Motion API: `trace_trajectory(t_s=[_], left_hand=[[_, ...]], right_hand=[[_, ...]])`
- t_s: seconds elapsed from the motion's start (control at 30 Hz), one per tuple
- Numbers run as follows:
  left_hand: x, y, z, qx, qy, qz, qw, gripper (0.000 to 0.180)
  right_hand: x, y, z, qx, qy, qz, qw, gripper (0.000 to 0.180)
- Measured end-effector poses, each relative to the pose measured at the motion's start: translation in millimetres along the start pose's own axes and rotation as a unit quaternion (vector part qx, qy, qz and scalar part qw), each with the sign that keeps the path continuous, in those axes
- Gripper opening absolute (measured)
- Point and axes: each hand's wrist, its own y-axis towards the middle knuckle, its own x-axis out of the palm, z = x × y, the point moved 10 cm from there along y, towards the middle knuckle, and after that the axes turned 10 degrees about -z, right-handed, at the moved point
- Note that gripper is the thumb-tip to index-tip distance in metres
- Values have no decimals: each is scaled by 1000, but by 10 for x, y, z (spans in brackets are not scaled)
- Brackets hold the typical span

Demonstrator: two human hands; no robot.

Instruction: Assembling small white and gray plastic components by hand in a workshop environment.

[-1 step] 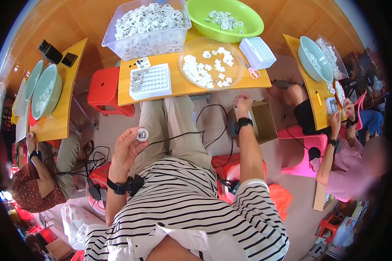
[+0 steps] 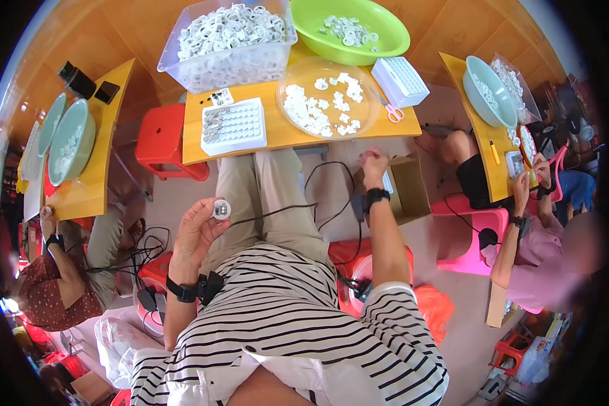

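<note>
Over my lap, my left hand pinches a small round white plastic piece with a metallic square set in it. Past the table's front edge on the right, my right hand has its fingers curled together; whatever is between them, if anything, is too small to make out. It is nearest to an open cardboard box below the table. On the table, a white tray has grey round parts in its left-hand pockets. To its right, a clear round tray bears scattered small white pieces.
A clear bin of white rings and a green basin stand at the back. Pink scissors lie beside stacked white trays. Black cables cross near my legs. Co-workers sit on both sides, and a red stool stands left.
My right hand has shifted slightly left and toward me beside the cardboard box. My left hand and its round piece stay in place.
</note>
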Motion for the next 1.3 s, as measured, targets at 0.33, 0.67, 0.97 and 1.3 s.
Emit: trace_trajectory(t_s=[0.33,0.67,0.97,1.3], left_hand=[[-159,196,-20,-9,-27,-22,999,20],[-283,303,-87,-10,-60,-11,998,19],[-264,375,-2,-23,-38,-31,999,16],[-238,445,-44,-35,-47,-33,998,14]], right_hand=[[575,-1162,-410,90,-139,-128,978,11],[1503,-882,-2210,-330,-463,-73,820,10],[1853,-411,-1857,-198,-729,-90,649,14],[1748,-386,-1800,-202,-558,-126,795,10]])
